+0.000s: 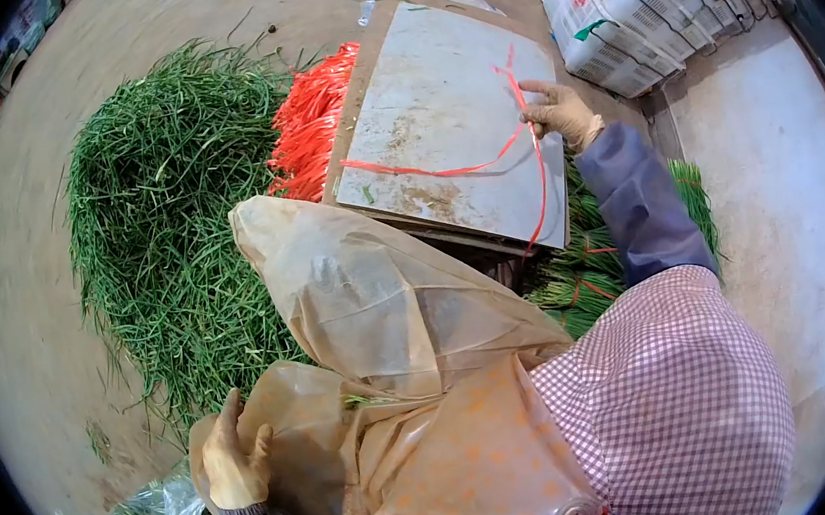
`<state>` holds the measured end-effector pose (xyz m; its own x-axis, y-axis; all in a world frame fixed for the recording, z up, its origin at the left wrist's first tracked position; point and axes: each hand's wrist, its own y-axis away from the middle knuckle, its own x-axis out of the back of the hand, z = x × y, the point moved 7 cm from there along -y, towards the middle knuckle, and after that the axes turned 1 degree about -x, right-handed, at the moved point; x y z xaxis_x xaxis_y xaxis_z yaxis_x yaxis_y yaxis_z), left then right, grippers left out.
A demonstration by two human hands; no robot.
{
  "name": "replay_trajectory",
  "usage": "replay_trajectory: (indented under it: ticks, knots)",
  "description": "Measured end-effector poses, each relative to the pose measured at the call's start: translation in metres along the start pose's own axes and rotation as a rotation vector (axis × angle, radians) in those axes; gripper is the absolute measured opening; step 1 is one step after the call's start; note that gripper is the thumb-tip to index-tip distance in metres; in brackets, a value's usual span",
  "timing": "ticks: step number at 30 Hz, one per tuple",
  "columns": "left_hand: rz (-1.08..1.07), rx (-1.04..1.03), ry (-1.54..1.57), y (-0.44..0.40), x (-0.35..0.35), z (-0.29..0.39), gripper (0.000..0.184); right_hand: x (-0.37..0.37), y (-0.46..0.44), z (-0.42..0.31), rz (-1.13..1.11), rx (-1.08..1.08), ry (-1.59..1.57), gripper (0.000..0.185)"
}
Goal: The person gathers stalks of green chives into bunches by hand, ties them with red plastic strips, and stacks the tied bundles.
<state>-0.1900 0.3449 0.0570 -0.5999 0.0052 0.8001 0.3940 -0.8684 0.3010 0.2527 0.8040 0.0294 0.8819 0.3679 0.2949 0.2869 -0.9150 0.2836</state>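
Red ribbon trails over the pale desk, one strand running toward the left edge, another drooping at the near edge close to the right corner. Over the right edge, the gloved right hand pinches it between thumb and fingers, a short end sticking up. The gloved left hand is spread beside the plastic apron, holding nothing visible; whether it touches the plastic is hard to tell. Spare ribbons lie heaped along the left edge, with loose green stalks piled farther left on the floor. Tied bundles lie near the right corner. A slack pinch could let the thin strand slip; its drooping length might snag on that corner or tangle.
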Motion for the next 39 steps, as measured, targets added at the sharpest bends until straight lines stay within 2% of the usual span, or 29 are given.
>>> replay_trajectory:
  ticks: [4, 8, 9, 12, 14, 15, 16, 17, 19, 20, 22, 24, 25, 27, 28, 29, 31, 32, 33, 34, 35, 36, 38, 39]
  knots:
    - [-0.019, 0.03, 0.008, -0.006, -0.006, -0.003, 0.069, 0.004, 0.006, -0.012, -0.04, -0.137, 0.413, 0.057]
    - [-0.032, 0.039, 0.029, -0.005, -0.007, -0.005, 0.066, 0.043, 0.02, -0.001, 0.056, 0.043, -0.127, 0.044]
    - [-0.034, 0.034, 0.025, -0.006, -0.006, -0.004, 0.064, 0.057, 0.028, 0.01, 0.088, 0.019, -0.179, 0.036]
    - [0.022, 0.024, 0.081, -0.003, -0.003, -0.009, 0.065, 0.091, 0.063, 0.063, 0.169, -0.137, -0.297, 0.033]
    - [0.115, -0.086, 0.154, -0.001, -0.004, -0.014, 0.058, 0.094, 0.085, 0.109, 0.189, -0.268, -0.328, 0.03]
    - [0.159, -0.098, 0.172, 0.001, 0.002, -0.009, 0.057, 0.111, 0.072, 0.162, 0.028, -0.207, -0.258, 0.035]
    - [0.223, -0.062, 0.169, 0.013, 0.014, -0.01, 0.056, 0.102, 0.087, 0.168, 0.369, -0.358, -0.129, 0.04]
    - [0.208, 0.052, 0.259, 0.031, 0.018, -0.017, 0.056, 0.084, 0.065, 0.194, 0.191, -0.429, -0.038, 0.046]
    - [0.327, -0.059, 0.112, 0.042, 0.036, 0.007, 0.054, 0.113, 0.006, 0.279, -0.199, -0.345, -0.019, 0.049]
    - [0.41, -0.121, 0.121, 0.05, 0.04, 0.009, 0.053, 0.14, 0.005, 0.267, -0.054, -0.375, 0.178, 0.049]
    - [0.555, -0.157, 0.153, 0.07, 0.044, -0.001, 0.053, 0.186, -0.021, 0.197, 0.206, -0.242, 0.628, 0.048]
    - [0.598, -0.109, 0.283, 0.11, 0.046, -0.023, 0.051, 0.202, -0.045, 0.092, 0.433, 0.07, 0.957, 0.048]
    - [0.689, -0.11, 0.217, 0.134, 0.047, -0.032, 0.049, 0.188, -0.052, 0.034, 0.479, 0.262, 1.006, 0.048]
    - [0.82, -0.088, 0.346, 0.177, 0.04, -0.054, 0.045, 0.114, -0.06, -0.061, 0.359, 0.63, 0.924, 0.047]
    - [0.891, -0.057, 0.394, 0.197, 0.035, -0.068, 0.043, 0.037, -0.042, -0.104, 0.201, 0.762, 0.83, 0.047]
    - [0.894, -0.038, 0.334, 0.19, 0.032, -0.058, 0.04, -0.066, -0.036, -0.138, -0.009, 0.799, 0.73, 0.041]
    - [0.966, 0.045, 0.352, 0.225, 0.022, -0.073, 0.038, -0.239, 0.045, -0.181, -0.382, 0.619, 0.515, 0.038]
    - [1.009, 0.087, 0.362, 0.243, 0.017, -0.079, 0.037, -0.303, 0.059, -0.174, -0.594, 0.48, 0.452, 0.038]
    - [1.027, 0.174, 0.36, 0.266, 0.012, -0.086, 0.035, -0.383, 0.128, -0.192, -0.778, 0.508, 0.404, 0.027]
    - [1.086, 0.25, 0.338, 0.291, 0.007, -0.092, 0.035, -0.442, 0.15, -0.186, -0.997, 0.539, 0.402, 0.028]
    - [1.144, 0.326, 0.315, 0.319, 0.001, -0.098, 0.034, -0.495, 0.219, -0.198, -1.143, 0.657, 0.346, 0.028]
    - [1.197, 0.4, 0.286, 0.351, -0.004, -0.102, 0.034, -0.544, 0.273, -0.202, -1.324, 0.695, 0.444, 0.029]
    - [1.372, 0.694, 0.212, 0.424, -0.022, -0.112, 0.031, -0.617, 0.378, -0.199, -1.629, 0.696, 0.414, 0.03]
    - [1.538, 0.841, 0.223, 0.467, -0.037, -0.116, 0.03, -0.646, 0.432, -0.194, -1.799, 0.779, 0.45, 0.031]
